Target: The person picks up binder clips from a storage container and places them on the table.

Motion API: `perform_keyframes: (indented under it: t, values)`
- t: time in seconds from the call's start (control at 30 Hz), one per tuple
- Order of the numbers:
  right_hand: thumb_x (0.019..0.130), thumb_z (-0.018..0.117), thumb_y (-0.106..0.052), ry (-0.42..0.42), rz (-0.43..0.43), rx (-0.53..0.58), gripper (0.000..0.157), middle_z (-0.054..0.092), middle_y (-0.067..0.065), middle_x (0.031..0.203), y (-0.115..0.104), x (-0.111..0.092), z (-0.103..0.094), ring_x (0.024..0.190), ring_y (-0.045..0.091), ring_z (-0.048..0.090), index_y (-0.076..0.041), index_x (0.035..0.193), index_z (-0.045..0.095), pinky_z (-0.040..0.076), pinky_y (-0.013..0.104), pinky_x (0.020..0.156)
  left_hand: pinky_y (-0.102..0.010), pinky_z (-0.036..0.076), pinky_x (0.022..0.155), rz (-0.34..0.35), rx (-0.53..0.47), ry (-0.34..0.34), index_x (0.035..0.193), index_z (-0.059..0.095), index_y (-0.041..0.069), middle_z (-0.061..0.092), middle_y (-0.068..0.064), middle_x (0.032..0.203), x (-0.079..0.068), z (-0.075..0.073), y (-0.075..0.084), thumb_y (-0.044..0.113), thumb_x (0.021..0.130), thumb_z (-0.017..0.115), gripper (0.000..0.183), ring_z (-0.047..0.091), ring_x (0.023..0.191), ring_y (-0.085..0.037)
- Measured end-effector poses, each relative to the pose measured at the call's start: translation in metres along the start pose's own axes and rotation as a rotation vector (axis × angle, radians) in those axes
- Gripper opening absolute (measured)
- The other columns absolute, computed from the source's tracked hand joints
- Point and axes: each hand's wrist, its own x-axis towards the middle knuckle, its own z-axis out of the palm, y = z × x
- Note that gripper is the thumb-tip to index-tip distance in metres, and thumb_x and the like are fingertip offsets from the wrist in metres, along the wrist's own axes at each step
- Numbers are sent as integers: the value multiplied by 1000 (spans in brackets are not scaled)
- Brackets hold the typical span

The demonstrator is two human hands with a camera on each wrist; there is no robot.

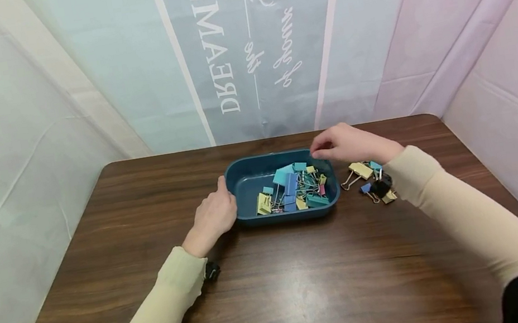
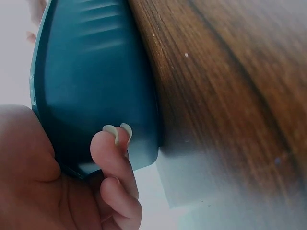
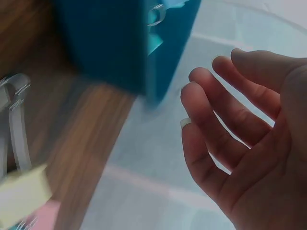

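Head view, centre: I see the left hand (image 1: 211, 212) gripping the blue tub (image 1: 245, 185).
Right of centre, the right hand (image 1: 350, 142), fingers loosely curved, hovers near its rim.

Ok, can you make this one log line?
left hand: grips blue bin; right hand: empty, near bin's right end; binder clips: inside bin; other clips: table

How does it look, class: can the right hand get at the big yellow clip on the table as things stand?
Probably yes: the right hand looks empty, and the big yellow clip lies close by, outside the blue bin, with nothing visible lying on top of it.
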Motion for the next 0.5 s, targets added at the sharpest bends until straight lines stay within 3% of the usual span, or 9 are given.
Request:
perform_keyframes:
  t: [0.27,0.5]
  values:
    - [101,60,-24,-14,-90,29,17,72,1,100,-30,52,19,75,14,58,-16,107,75,49,37,75,-36,37,44,-5,12,0,155,18,0,55,-9,63,-1,-1,0,20,104,36,58,49,47,-25]
    - [100,61,-23,-75,-132,19,20,72,5,98,-47,81,46,75,13,58,-10,107,75,50,33,73,-36,37,44,19,16,0,154,19,-1,55,-10,62,-2,-1,0,19,104,34,57,51,47,-25]
